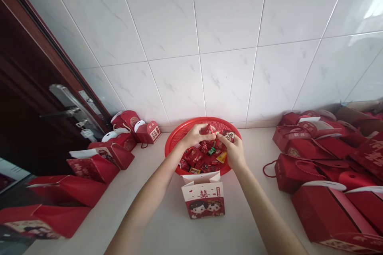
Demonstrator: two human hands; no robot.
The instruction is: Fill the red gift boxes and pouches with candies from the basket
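Note:
Over a red plastic basket (169, 146) my left hand (194, 137) pinches a red-wrapped candy (206, 129). My right hand (235, 151) grips a dark red packet with white print (229, 134), probably a candy. The fingertips of both hands come together at a small light-coloured piece between them. Below the hands, the basket holds several wrapped candies (196, 155), mostly red, with a green one (211, 151) and a yellow one (222, 157) among them. An open-topped gift box (205, 201) with two cartoon figures stands upright between my forearms, in front of the basket.
Red gift boxes (104, 167) stand in a row along the left side of the white tabletop (167, 223). Many more red boxes (329, 207) are crowded on the right. Behind the basket rises a tiled wall (227, 79); a dark door with a metal handle (67, 107) is at left.

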